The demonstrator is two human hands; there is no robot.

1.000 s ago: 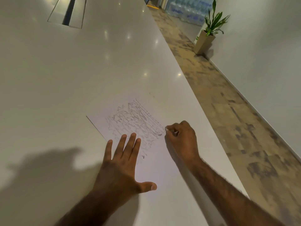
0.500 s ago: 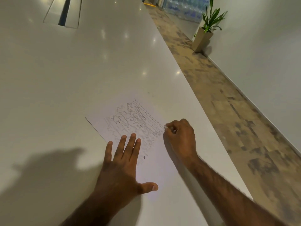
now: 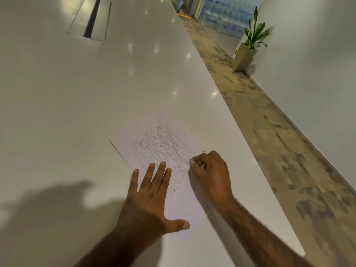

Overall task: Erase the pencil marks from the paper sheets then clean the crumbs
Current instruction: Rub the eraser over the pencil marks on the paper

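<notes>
Shadow (image 3: 48, 205) of the person lies across the near left of the white surface (image 3: 86, 112). Left hand (image 3: 152, 191) rests flat with the fingers straight and slightly spread, palm down on the near left part of the paper sheet (image 3: 192, 207), thumb stretched out to the right over bare paper. Right hand (image 3: 212, 174) sits just beside it to the right, apart from it, fingers curled and pinching a small whitish eraser (image 3: 192, 161), of which only a sliver shows at the fingertips. The eraser tip is at the right-hand border of the pencil marks (image 3: 163, 149); contact with the paper cannot be confirmed. The sheet lies flat on the surface, turned at an angle, near the surface's right edge. Grey scribbles cover its far half, from just beyond the left fingertips to the far corner. One small separate mark (image 3: 174, 189) sits just right of the left fingers. A few dark specks (image 3: 184, 117) lie on the surface just beyond the sheet. Further off, a rectangular hatch (image 3: 90, 18) with a dark slot is set into the surface at far left. Patterned brown floor (image 3: 269, 132) runs along the right side, against a pale wall (image 3: 317, 74). A potted plant (image 3: 248, 47) stands on the floor by that wall. Beyond it the background is blurred.
</notes>
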